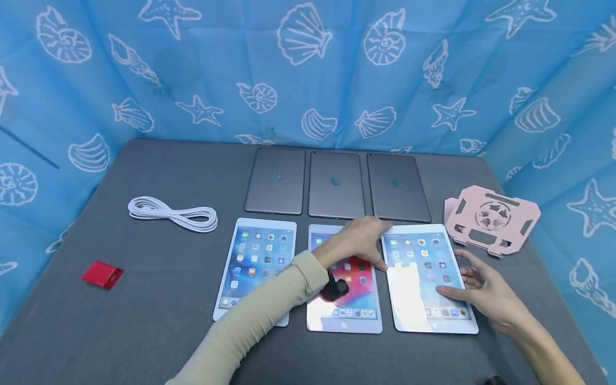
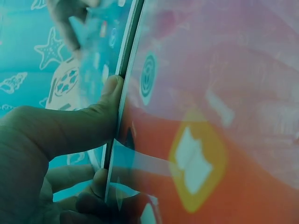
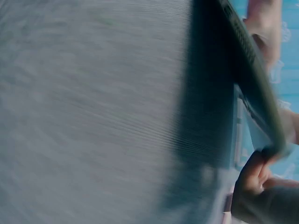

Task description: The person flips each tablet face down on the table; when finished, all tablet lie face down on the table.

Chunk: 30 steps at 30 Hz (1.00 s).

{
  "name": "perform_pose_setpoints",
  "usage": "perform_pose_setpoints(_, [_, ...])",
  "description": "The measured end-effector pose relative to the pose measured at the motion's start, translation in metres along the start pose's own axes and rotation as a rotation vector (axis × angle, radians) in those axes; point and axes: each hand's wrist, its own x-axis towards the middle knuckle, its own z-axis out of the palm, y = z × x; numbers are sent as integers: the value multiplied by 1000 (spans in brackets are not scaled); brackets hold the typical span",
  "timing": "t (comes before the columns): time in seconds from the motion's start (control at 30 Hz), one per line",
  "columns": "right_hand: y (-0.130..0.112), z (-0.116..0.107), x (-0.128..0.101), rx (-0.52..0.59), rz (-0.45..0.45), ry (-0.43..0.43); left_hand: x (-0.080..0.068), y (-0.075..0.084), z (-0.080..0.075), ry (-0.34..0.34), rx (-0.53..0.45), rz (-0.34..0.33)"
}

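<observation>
On the desk [image 1: 159,321], both hands lift the right tablet [image 1: 428,278]: left hand [image 1: 358,240] pinching its nine-o'clock edge, right hand [image 1: 481,289] gripping at three. Two lit tablets lie flat; three rest face down at twelve.

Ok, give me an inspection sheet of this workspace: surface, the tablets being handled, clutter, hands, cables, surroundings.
Surface: grey table, matte.
Job's things: right lit tablet, face up, held at both side edges; its right edge looks lifted off the table in the right wrist view. Middle lit tablet, partly under the left forearm. Left lit tablet, untouched.
Clutter: three dark tablets face down in the back row; pink stand at right; red item at left.
Hands: left hand grips the right lit tablet's left edge, thumb on the rim; right hand grips its right edge, thumb on the screen.
Cables: white cable, coiled, back left.
Surroundings: blue seashell curtain on three sides.
</observation>
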Motion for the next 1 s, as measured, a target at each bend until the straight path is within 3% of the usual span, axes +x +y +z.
perform_pose_setpoints(0.13, [-4,-15,-8,181,-95,-36,1,3,1,10,34,14])
perform_pose_setpoints(0.27, [-11,-26,-12,289,-201,-80,0,8,2,35,17,23])
perform_pose_setpoints(0.6, [-28,-19,-22,392,-332,-81,-2,24,7,50,-59,80])
perform_pose_setpoints(0.77, [-37,-11,-25,360,-352,-89,-3,28,8,-29,-266,164])
perform_pose_setpoints(1.0, [-52,3,-24,132,-354,-19,-8,18,-6,-286,-670,250])
